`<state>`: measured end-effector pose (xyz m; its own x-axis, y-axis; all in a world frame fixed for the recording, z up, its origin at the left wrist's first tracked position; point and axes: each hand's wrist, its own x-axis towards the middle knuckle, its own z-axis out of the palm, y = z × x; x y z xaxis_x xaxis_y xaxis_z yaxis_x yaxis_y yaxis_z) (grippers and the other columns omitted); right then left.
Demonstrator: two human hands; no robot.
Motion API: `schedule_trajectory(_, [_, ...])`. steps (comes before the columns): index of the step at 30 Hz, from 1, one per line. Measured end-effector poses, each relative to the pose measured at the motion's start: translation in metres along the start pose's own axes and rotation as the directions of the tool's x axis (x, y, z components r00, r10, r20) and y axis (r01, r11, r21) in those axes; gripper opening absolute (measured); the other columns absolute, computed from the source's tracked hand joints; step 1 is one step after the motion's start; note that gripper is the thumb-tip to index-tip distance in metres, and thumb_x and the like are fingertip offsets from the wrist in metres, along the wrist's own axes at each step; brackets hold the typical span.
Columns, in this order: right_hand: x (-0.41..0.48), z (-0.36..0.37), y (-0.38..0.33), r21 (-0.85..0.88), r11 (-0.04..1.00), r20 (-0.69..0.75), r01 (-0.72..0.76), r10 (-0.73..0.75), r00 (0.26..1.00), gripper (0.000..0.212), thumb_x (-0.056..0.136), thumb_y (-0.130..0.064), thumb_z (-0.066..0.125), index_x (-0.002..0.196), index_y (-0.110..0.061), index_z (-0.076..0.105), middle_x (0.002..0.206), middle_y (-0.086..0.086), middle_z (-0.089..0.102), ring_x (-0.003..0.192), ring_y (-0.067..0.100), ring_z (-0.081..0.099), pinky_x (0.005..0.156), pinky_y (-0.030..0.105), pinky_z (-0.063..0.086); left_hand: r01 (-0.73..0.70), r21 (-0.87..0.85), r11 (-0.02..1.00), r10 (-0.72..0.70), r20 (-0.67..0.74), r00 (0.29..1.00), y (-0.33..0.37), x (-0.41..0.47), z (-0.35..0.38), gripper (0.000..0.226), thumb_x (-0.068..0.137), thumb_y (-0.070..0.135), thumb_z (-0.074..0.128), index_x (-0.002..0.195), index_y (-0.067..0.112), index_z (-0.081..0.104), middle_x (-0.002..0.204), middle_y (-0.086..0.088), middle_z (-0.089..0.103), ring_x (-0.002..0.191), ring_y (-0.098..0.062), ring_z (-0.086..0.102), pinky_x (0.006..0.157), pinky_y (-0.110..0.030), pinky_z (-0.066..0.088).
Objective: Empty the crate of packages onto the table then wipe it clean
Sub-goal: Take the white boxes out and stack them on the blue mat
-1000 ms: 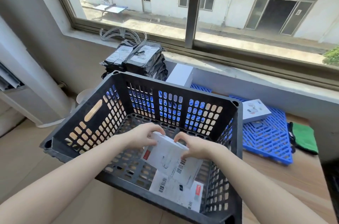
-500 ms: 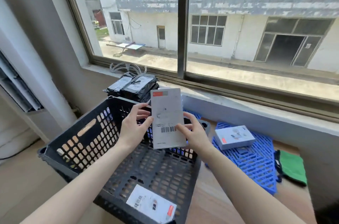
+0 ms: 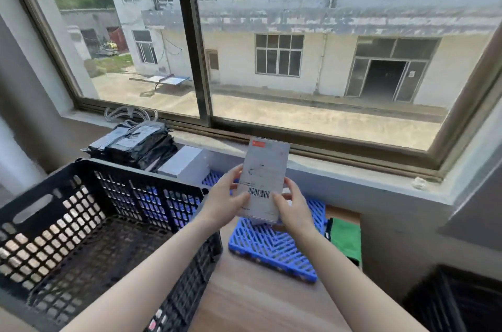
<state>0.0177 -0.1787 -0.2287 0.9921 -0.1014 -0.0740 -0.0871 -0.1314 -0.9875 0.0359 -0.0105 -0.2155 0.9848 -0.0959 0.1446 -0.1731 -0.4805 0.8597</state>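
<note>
A white flat package (image 3: pixel 263 176) with a barcode and a red corner stripe stands upright in the air over the blue plastic grid mat (image 3: pixel 274 247). My left hand (image 3: pixel 225 204) grips its left edge and my right hand (image 3: pixel 292 209) grips its right edge. The black slatted crate (image 3: pixel 89 223) sits to the left on the wooden table (image 3: pixel 260 301); my left forearm crosses its right wall. A white package with a red mark (image 3: pixel 156 322) shows at the crate's near bottom edge, mostly out of frame.
Black plastic mailer bags (image 3: pixel 135 144) are stacked behind the crate, with a white box (image 3: pixel 184 166) beside them. A green cloth (image 3: pixel 346 239) lies right of the blue mat. A dark crate (image 3: pixel 456 304) sits at lower right. The window sill runs along the back.
Both hands lifted the white package out of the crate and carried it right, over the blue mat. The view swung up and right.
</note>
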Motion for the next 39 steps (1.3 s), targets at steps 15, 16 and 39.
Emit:
schedule_trajectory(15, [0.098,-0.015,0.113,0.132,0.903,0.001,-0.409,0.413,0.911,0.043,0.096,-0.015,0.053,0.13,-0.04,0.046,0.109,0.003,0.058,0.101,0.025,0.061,0.065,0.041,0.06,0.256,0.03,0.966,-0.257,0.182,0.949,-0.095,0.097,0.099,0.062,0.089,0.011,0.063,0.144,0.029,0.041,0.129,0.002,0.046,0.111,-0.009,0.05,0.075,-0.012,0.045])
schedule_trajectory(16, [0.106,-0.011,0.119,0.15,0.892,-0.003,-0.427,0.432,0.902,0.044,0.095,-0.015,0.054,0.13,-0.04,0.046,0.11,0.004,0.059,0.101,0.026,0.062,0.063,0.039,0.06,0.274,0.034,0.961,-0.276,0.169,0.946,-0.104,0.105,0.103,0.06,0.09,0.009,0.061,0.144,0.026,0.043,0.131,0.001,0.048,0.111,-0.009,0.051,0.069,-0.009,0.045])
schedule_trajectory(39, [0.162,0.033,0.199,0.251,0.856,-0.097,-0.452,0.487,0.868,0.076,0.091,-0.018,0.057,0.145,-0.049,0.014,0.133,-0.015,0.049,0.111,0.005,0.052,0.096,0.04,0.048,0.187,0.477,0.859,-0.356,0.294,0.887,-0.181,0.175,0.131,0.061,0.085,0.054,0.059,0.14,0.046,0.032,0.124,-0.004,0.048,0.13,-0.02,0.033,0.117,-0.051,0.001])
